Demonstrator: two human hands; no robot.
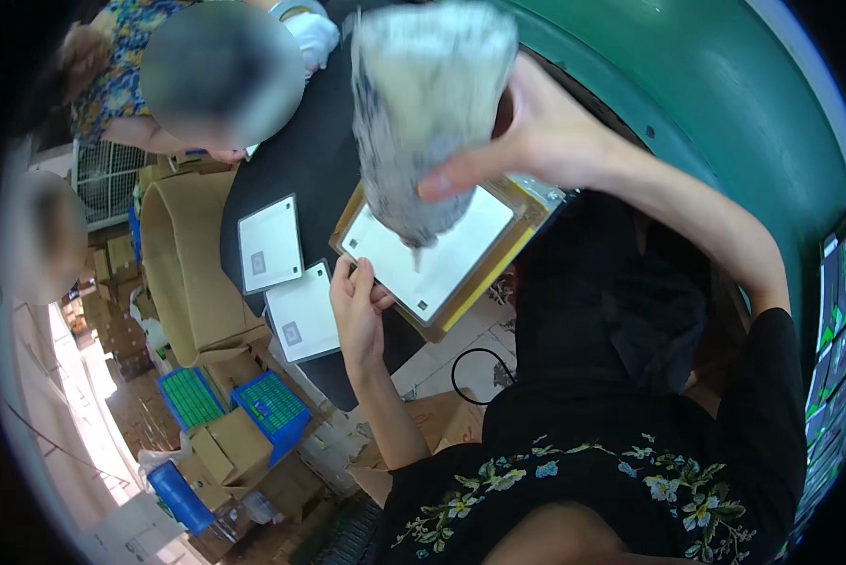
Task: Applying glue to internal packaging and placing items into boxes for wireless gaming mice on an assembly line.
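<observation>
My right hand (560, 132) is closed around a squeeze bottle (423, 113), streaked and whitish, wrapped in crinkled film. Its narrow tip points down over a white rectangular panel (421, 282) with rounded corners and small dark squares at its corners. Beneath the panel is a brown tray-like board (475, 297) with a yellow strip along one side. At the panel's left edge, my left hand (359, 311) pinches it, fingertips on the border. Whether the tip touches the panel, I cannot tell.
Two more white panels (270, 243) lie left on the dark round-edged table (333, 179). A person in a floral top (122, 75) sits across from me. Cardboard boxes (230, 447) and blue crates (272, 410) fill the lower left. A green surface (715, 122) curves along the right.
</observation>
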